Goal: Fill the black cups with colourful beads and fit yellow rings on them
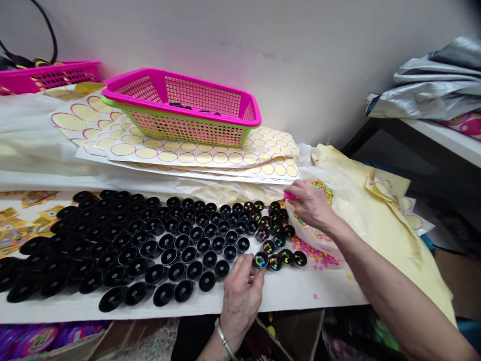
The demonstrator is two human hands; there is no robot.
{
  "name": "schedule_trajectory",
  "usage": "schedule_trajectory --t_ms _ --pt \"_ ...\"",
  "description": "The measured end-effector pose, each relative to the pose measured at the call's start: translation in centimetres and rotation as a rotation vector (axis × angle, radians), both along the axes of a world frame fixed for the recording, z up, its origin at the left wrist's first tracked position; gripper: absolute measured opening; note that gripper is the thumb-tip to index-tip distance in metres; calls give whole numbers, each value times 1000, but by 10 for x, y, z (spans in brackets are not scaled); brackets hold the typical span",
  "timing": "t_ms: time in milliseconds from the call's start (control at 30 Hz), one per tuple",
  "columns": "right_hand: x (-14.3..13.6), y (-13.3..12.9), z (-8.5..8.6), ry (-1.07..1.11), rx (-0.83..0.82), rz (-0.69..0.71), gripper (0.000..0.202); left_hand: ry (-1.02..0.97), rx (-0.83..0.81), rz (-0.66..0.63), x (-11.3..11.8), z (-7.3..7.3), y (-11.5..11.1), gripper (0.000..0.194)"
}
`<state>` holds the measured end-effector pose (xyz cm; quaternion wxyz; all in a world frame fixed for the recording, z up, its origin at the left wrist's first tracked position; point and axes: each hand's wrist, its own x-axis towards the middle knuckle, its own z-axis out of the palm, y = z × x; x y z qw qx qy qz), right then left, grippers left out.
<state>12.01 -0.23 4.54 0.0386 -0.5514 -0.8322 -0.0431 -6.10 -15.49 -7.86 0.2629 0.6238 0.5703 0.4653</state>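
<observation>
A small black cup with multicoloured pieces inside stands upright at the near edge of a cluster of partly filled cups. The left hand is right against it, on its near-left side: thumb and fingertips are closed on the cup's wall, leaving its mouth uncovered. A bracelet circles that wrist. Beyond the cup and to its right, the right hand is above a clear plastic bag of coloured pieces, its fingers clamped on a bright pink object, mostly hidden by the grip. Loose pink pieces lie right of the filled cups, on the white table. To the left of the left hand, many empty black cups stand in crowded rows. Behind them are sheets with cream circles, with a pink-and-green basket sitting on top.
</observation>
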Motion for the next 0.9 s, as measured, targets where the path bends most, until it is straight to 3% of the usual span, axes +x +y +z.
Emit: schedule_trajectory --t_ms 100,167,300,433,567,633,800,900 --pt "51 0 -11 -41 -48 -270 24 -9 28 -6 0 0 1 24" --pt "70 3 -23 -71 -132 -351 20 -22 42 -3 0 -1 1 24" --pt "71 13 -47 177 -248 -272 14 -5 43 1 0 -3 2 23" --pt "67 16 -61 447 -300 -259 12 24 51 4 0 -3 2 23" --pt "78 8 -63 1068 -439 -227 20 28 51 1 -1 -2 3 23" --pt "81 2 -61 1241 -468 -224 23 28 56 1 0 -1 3 22" --pt "63 -6 -47 1317 -471 -231 24 27 33 -5 0 2 1 23" --pt "42 -4 -40 1227 -486 -158 19 25 -15 -17 0 4 -1 23"
